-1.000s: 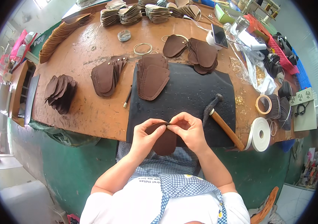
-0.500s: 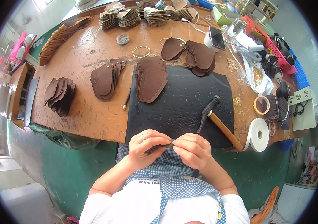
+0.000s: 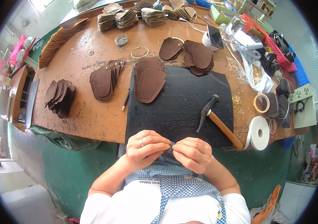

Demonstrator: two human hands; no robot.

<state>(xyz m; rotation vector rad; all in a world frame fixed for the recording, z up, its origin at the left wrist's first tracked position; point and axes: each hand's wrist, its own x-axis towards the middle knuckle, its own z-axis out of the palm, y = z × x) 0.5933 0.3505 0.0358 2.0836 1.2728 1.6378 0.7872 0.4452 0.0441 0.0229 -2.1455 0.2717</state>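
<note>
A dark piece (image 3: 172,145), mostly hidden, is located at the tabletop's (image 3: 95,119) near edge, pinched between the left hand (image 3: 146,150) and right hand (image 3: 193,154). Beyond, a hammer (image 3: 224,129) lies on the black mat (image 3: 174,112), handle toward its near-right corner. A brown leather stack (image 3: 150,86) occupies the far-left corner.

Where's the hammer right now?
In the head view, right of centre, the hammer lies mostly on the black mat, left of the white roll and beyond the right hand.

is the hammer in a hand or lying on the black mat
Lying down: the hammer rests mostly on the black mat, apart from the right hand.
</note>
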